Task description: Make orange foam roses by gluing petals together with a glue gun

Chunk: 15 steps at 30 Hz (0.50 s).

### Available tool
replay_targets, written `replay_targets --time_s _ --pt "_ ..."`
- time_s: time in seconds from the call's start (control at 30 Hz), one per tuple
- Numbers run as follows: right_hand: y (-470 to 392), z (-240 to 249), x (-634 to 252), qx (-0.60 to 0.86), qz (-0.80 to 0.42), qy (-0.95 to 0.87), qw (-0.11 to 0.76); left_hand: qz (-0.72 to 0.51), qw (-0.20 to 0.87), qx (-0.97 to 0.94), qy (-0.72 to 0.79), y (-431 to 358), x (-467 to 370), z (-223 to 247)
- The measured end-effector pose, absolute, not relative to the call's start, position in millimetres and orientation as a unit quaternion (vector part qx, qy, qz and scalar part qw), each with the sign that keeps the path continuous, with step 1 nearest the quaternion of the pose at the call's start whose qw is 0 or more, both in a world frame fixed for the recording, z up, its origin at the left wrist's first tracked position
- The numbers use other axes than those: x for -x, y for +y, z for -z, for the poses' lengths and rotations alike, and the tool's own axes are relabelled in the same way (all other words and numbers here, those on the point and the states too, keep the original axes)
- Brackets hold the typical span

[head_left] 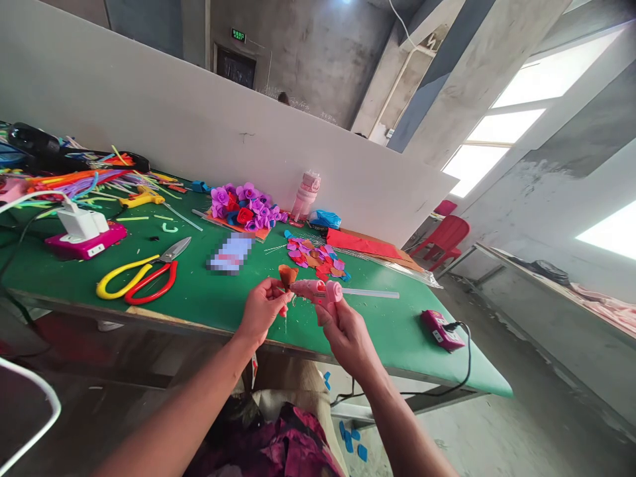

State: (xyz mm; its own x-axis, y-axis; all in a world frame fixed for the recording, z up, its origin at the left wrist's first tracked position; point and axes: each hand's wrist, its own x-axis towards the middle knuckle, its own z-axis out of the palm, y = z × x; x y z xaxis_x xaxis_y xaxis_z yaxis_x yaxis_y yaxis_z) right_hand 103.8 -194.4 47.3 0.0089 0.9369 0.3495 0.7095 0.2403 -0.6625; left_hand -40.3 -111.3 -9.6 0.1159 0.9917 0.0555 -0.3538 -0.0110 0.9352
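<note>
My left hand point(264, 306) is closed on a small brown paper flower point(288, 273), held upright with a thin stem below the fingers. My right hand point(346, 329) grips a pink hot glue gun point(318, 290), a clear glue stick point(372, 293) poking out of its back. The gun's nozzle points left and meets or nearly meets the flower's base; the exact contact is too small to tell. Just beyond my hands lies a pile of purple, red and brown paper petals point(315, 257).
Scissors point(144, 271) with yellow and red handles lie left of a phone point(231, 253). Finished purple and red flowers point(247, 207) and a pink bottle point(305, 197) stand at the back by the partition. Magenta power sockets point(442, 330) sit right and left, with cords.
</note>
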Motion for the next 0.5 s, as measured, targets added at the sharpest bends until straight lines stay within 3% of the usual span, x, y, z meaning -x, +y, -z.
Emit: replay_targets --time_s 0.5 --pt "-199.3 -49.3 -103.3 0.594 -0.148 -0.675 0.411 -0.558 0.596 -0.448 0.365 -112.0 40.5 8.6"
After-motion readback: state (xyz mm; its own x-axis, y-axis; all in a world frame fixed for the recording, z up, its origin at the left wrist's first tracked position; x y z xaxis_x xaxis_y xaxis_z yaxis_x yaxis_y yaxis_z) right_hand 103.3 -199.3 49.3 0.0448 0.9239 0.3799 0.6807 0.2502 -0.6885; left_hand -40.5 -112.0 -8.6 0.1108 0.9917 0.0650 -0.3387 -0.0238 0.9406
